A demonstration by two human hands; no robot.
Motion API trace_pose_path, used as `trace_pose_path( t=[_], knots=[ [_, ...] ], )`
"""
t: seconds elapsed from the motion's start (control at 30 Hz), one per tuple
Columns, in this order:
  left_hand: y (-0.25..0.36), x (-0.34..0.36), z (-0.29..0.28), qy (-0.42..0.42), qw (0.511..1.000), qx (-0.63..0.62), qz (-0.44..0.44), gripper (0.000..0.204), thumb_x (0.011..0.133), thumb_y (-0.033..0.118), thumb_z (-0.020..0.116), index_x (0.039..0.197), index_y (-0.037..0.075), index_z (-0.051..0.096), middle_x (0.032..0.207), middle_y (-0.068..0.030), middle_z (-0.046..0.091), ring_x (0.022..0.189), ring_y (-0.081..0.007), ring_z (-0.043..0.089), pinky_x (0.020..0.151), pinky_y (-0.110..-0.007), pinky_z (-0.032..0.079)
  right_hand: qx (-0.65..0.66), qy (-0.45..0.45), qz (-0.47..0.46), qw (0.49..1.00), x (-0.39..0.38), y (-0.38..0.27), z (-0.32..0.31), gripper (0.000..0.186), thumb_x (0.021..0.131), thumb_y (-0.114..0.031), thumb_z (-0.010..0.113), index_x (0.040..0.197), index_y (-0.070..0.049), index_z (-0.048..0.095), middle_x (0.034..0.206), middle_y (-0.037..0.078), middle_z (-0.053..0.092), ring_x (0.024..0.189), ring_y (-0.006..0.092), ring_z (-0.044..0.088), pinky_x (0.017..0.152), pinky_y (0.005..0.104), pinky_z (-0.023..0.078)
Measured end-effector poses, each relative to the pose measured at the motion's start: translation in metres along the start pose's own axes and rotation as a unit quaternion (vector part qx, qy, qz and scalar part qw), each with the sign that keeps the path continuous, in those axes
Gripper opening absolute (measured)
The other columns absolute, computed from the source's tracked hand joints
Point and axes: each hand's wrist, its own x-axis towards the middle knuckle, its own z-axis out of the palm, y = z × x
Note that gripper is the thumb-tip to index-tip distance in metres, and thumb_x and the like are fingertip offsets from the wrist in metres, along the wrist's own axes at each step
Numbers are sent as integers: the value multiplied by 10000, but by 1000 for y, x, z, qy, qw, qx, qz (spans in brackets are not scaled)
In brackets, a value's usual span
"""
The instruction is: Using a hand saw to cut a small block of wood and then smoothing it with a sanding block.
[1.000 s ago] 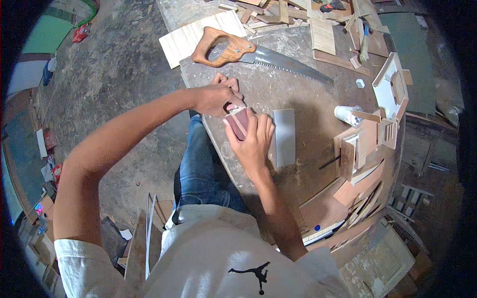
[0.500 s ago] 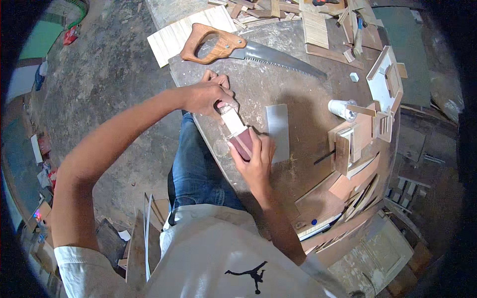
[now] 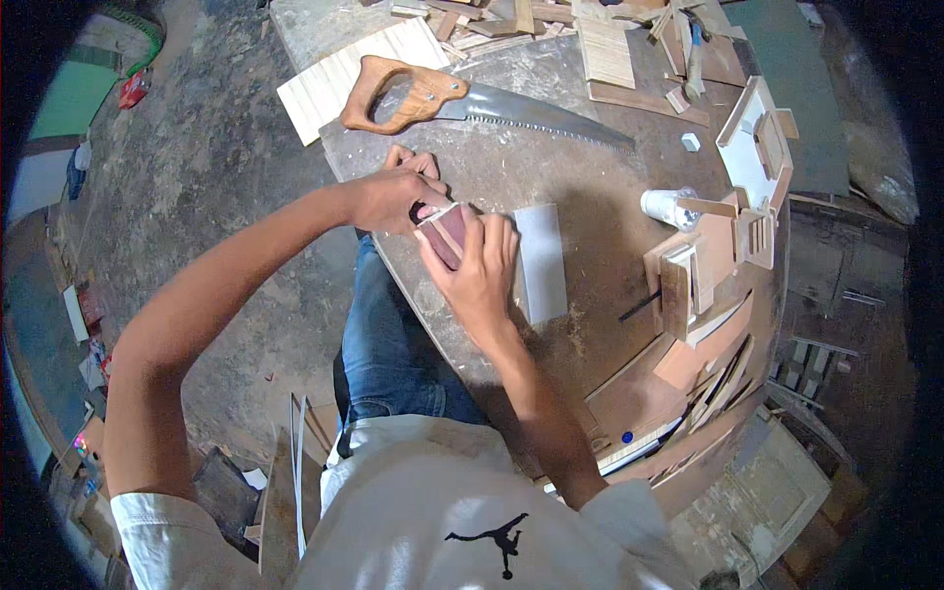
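My right hand (image 3: 474,270) is closed around a sanding block (image 3: 442,241), a small wooden block wrapped in maroon sandpaper with a pale strip showing on top. Close against it, my left hand (image 3: 388,200) pinches a small pale wood piece near the bench's left edge. The sanding block and my fingers now cover nearly all of that piece. Just right of my right hand lies a flat white rectangular board (image 3: 541,263). Beyond both hands rests a handsaw (image 3: 492,101) with a brown wooden handle, teeth facing me.
A pale striped panel (image 3: 344,79) lies beyond the saw handle, with wood offcuts (image 3: 492,25) at the far edge. A plastic cup (image 3: 666,207), a small white block (image 3: 690,143) and a hammer (image 3: 695,59) are to the right. Wooden strips (image 3: 713,388) pile nearer me.
My right hand has slid the sanding block away from me and leftward along the pale piece, up against my left hand. My left hand keeps its grip. The whole view has shifted slightly.
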Motion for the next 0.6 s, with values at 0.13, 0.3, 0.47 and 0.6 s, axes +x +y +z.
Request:
trace_pose_path(
  t=[0.13,0.3,0.47,0.6],
  knots=[
    [10,-3,-7,-4,999,-35,-12,368,714,290,842,1046,189,721,909,38,581,1115,-214,473,965,-439,254,3,-8,-12,1000,-34,6,-18,652,834,-323,864,1310,22,583,1042,161,554,958,348,563,863,478,449],
    [4,-1,-5,-22,1000,8,-9,497,721,300,863,1203,253,750,958,56,601,1090,-212,461,962,-442,258,-1,-17,23,1000,1,-8,3,693,769,-271,913,1317,4,589,1051,159,550,981,352,551,888,496,436],
    [10,-3,-8,-32,999,-15,-12,492,720,284,852,1198,236,746,956,51,599,1084,-215,458,944,-443,254,-6,-17,2,1000,-55,13,-22,688,753,-258,924,1302,-2,598,1060,167,553,982,371,556,873,501,442],
    [4,-1,-4,-29,1000,8,-7,488,726,271,844,1203,230,745,949,44,595,1085,-213,456,934,-441,247,-13,2,19,1000,-1,-5,5,664,771,-262,914,1296,4,605,1052,162,551,988,365,554,884,502,441]
  ],
)
